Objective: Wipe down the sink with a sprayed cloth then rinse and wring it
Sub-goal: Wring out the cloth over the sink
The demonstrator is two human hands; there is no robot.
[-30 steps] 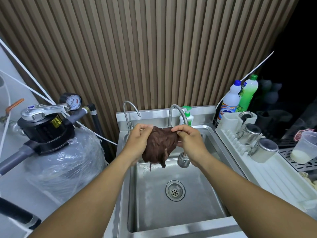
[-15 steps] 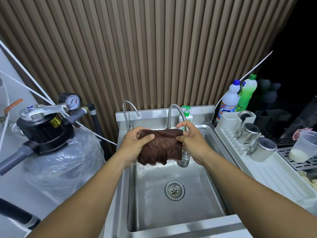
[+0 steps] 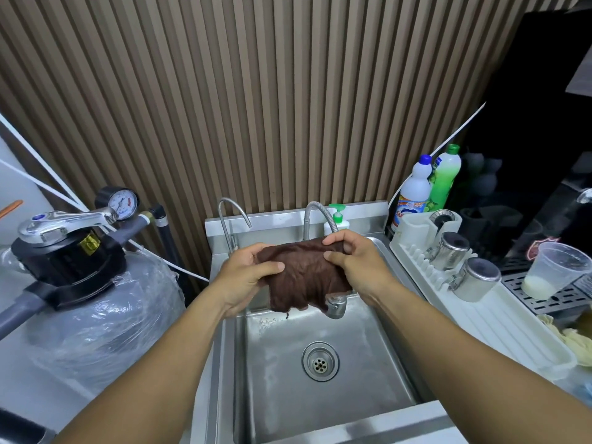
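A dark brown cloth [image 3: 304, 277] hangs spread between both hands above the back of the steel sink [image 3: 378, 363]. My left hand [image 3: 243, 280] pinches its left top corner, thumb laid across the front. My right hand [image 3: 355, 264] grips the right top corner with curled fingers. The cloth's lower edge dangles just beside the head of the flexible faucet [image 3: 336, 306], which shows no running water. The drain [image 3: 320, 362] lies open in the sink floor below.
A second thin tap [image 3: 230, 213] and a soap pump bottle [image 3: 338, 217] stand behind the sink. Right: white drying rack [image 3: 499, 328] with two steel cups, two detergent bottles [image 3: 426, 187], a plastic cup [image 3: 554, 270]. Left: a wrapped filter tank [image 3: 96, 302] with gauge.
The cloth went from hanging bunched to being stretched out wide between the hands, and both hands have lifted slightly toward the back of the sink.
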